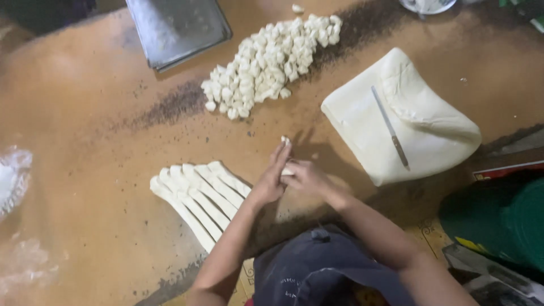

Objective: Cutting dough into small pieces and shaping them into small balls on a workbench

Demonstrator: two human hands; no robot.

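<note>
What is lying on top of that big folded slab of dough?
A long thin knife lies diagonally on the dough slab, blade up, dark handle lower. Whatever is beneath the slab is covered.

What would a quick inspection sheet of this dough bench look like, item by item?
Surface: brown worktop, dusted with dark specks and flour patches.
Job's things: small dough piece at the fingertips; dough strips laid side by side near the left hand; pile of cut dough bits; large folded dough slab with a knife lying on it.
Clutter: metal tray at the far edge; plastic bag on the left.
Hands: left hand and right hand pressed together around dough.
Cables: nothing seen.
Surroundings: green container on the right; white bowl, partly cut off.
</note>
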